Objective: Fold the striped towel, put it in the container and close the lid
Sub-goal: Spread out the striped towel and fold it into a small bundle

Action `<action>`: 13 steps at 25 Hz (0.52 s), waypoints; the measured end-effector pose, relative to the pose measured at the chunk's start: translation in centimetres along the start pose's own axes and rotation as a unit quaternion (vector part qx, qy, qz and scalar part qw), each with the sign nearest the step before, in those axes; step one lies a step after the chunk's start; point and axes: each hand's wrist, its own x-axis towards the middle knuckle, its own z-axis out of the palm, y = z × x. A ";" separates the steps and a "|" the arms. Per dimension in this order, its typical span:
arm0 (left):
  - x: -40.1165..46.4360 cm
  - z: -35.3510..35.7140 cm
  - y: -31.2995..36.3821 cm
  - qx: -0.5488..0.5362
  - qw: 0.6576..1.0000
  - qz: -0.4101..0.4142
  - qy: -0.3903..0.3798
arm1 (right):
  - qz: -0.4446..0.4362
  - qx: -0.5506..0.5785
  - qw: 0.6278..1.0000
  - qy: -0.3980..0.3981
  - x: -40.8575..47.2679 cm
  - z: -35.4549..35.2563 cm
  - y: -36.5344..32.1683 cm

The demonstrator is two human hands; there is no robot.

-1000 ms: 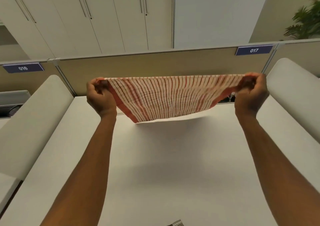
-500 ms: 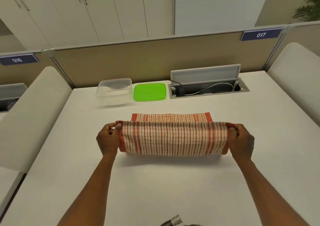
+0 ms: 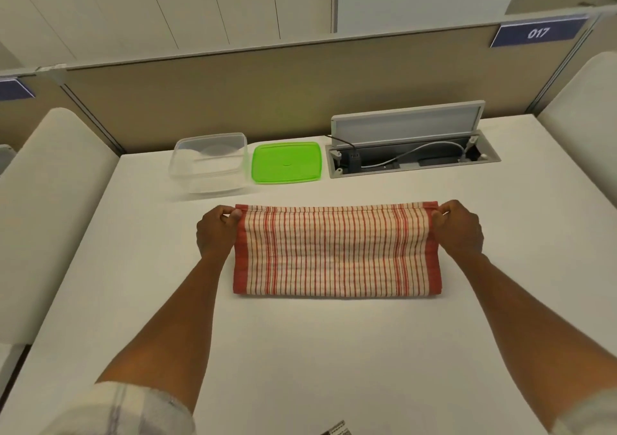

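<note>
The red-and-white striped towel [image 3: 337, 251] lies folded in half on the white desk, its fold toward me and its free edges at the far side. My left hand [image 3: 217, 231] pinches the far left corner and my right hand [image 3: 457, 229] pinches the far right corner. Beyond the towel, a clear plastic container [image 3: 208, 162] stands open with nothing in it. Its green lid [image 3: 286, 162] rests flat on the desk just to the right of it.
An open cable hatch [image 3: 412, 157] with a raised flap and wires sits at the back right of the desk [image 3: 300, 351]. A beige partition runs along the back edge. Padded white dividers flank the desk on both sides.
The towel, held stretched in the air a second ago, came down onto the desk and was doubled over. Both hands have carried the top edge forward to the far edge.
</note>
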 end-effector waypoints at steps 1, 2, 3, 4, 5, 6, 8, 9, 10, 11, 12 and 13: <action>0.9 0.7 0.1 0.006 1.000 -0.001 -0.006 | 0.006 -0.007 1.000 -0.011 0.9 0.6 -0.2; 1.8 1.6 0.1 0.013 1.000 -0.008 -0.013 | 0.013 -0.017 1.000 -0.022 1.7 1.2 -0.2; 2.2 2.0 0.2 0.020 0.999 -0.016 -0.020 | 0.016 -0.026 0.999 -0.032 2.0 1.7 -0.2; 2.5 2.5 0.1 0.026 0.999 -0.028 -0.027 | 0.019 -0.035 0.998 -0.040 2.2 2.3 -0.1; 3.0 3.1 0.0 0.032 0.998 -0.041 -0.031 | 0.023 -0.043 0.998 -0.045 2.6 2.9 0.1; 3.2 3.6 -0.2 0.035 0.998 -0.048 -0.033 | 0.027 -0.049 0.997 -0.049 2.8 3.4 0.4; 3.5 4.5 -0.6 0.041 0.997 -0.057 -0.031 | 0.043 -0.050 0.997 -0.050 3.0 4.2 1.0; 3.5 4.8 -0.9 0.048 0.997 -0.063 -0.026 | 0.052 -0.046 0.997 -0.044 2.9 4.6 1.3; 3.6 5.0 -1.1 0.058 0.995 -0.072 -0.021 | 0.055 -0.044 0.997 -0.029 2.8 4.8 1.5; 3.7 5.2 -1.3 0.075 0.994 -0.082 -0.019 | 0.050 -0.045 0.998 -0.010 2.6 5.0 1.6; 3.9 5.4 -1.5 0.094 0.991 -0.089 -0.024 | 0.034 -0.049 0.998 0.009 2.4 5.2 1.6; 4.0 5.6 -1.5 0.113 0.989 -0.092 -0.034 | 0.012 -0.054 0.998 0.027 2.1 5.5 1.2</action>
